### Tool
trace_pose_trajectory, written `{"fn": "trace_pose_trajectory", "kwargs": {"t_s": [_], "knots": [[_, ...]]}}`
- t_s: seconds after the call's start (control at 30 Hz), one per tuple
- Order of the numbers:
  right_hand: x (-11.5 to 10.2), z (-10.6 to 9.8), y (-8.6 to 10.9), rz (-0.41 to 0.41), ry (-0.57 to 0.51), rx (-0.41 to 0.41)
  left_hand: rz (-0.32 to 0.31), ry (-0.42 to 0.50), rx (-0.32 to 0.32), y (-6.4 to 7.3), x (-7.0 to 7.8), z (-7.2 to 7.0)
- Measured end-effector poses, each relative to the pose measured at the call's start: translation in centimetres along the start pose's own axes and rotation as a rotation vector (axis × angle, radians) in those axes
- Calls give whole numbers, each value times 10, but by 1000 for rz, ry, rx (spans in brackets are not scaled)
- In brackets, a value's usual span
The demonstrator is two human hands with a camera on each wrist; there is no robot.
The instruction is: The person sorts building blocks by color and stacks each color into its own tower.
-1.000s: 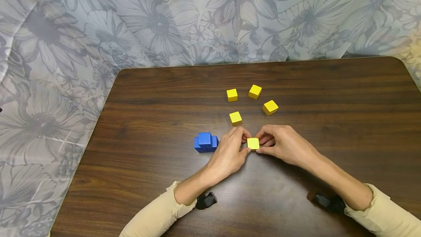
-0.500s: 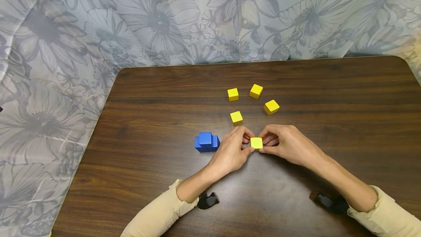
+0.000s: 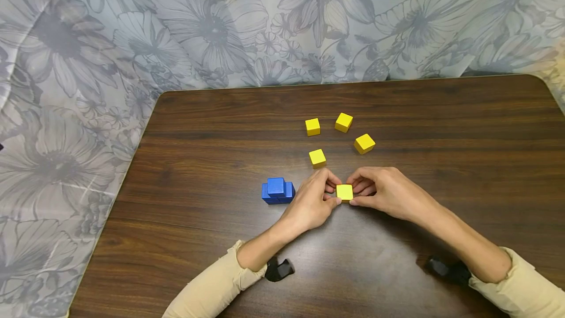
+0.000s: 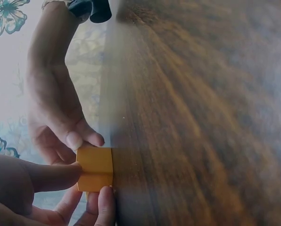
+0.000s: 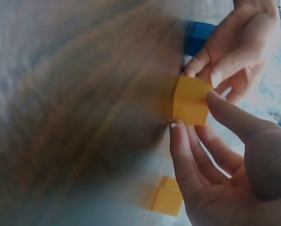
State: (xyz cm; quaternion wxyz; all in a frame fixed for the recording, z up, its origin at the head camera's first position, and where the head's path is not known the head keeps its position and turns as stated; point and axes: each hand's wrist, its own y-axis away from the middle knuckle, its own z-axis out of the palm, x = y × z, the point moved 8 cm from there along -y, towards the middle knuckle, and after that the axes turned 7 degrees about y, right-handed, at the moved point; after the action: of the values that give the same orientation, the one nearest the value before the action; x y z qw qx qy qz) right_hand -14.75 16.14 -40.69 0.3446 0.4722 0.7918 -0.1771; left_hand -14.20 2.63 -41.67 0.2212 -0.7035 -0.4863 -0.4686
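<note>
Both hands meet at one yellow cube (image 3: 345, 192) near the middle of the table. My left hand (image 3: 311, 202) holds its left side with thumb and fingers. On its right side, my right hand (image 3: 383, 194) has the thumb at the near corner and curled fingers toward the far one. In the left wrist view the cube (image 4: 94, 165) sits low by the tabletop, the left thumb pressed on it. The right wrist view shows the cube (image 5: 191, 101) between the fingertips of both hands. Just left of my left hand stands a small stack of blue blocks (image 3: 276, 187), one raised on top.
Beyond the hands lie several loose yellow cubes: a near one (image 3: 317, 158), two farther back (image 3: 313, 127) and one to the right (image 3: 364, 144). The dark wooden table (image 3: 212, 136) ends at a floral cloth (image 3: 212, 33) behind it.
Both hands and the yellow cube between them have shifted slightly to the right over the first half second. Since then they have stayed almost still. The other blocks keep their places.
</note>
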Motion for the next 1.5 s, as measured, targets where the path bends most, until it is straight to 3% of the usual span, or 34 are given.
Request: {"fn": "trace_pose_trajectory", "kwargs": {"t_s": [0.13,0.5,0.7,0.9,1.2,1.5], "knots": [[-2,-8,-2,-16,17,6,9,-13,7,1,1,-1],[1,-42,-11,-55,128,134,20,-39,20,-1,3,-1],[12,-58,-15,-34,133,217,35,-74,28,-1,6,-1],[20,-69,-19,-23,142,266,34,-53,26,-2,5,-2],[32,-82,-31,3,168,280,46,-50,23,-1,6,-3],[44,-82,-40,40,207,225,80,-103,24,-1,8,-2]]}}
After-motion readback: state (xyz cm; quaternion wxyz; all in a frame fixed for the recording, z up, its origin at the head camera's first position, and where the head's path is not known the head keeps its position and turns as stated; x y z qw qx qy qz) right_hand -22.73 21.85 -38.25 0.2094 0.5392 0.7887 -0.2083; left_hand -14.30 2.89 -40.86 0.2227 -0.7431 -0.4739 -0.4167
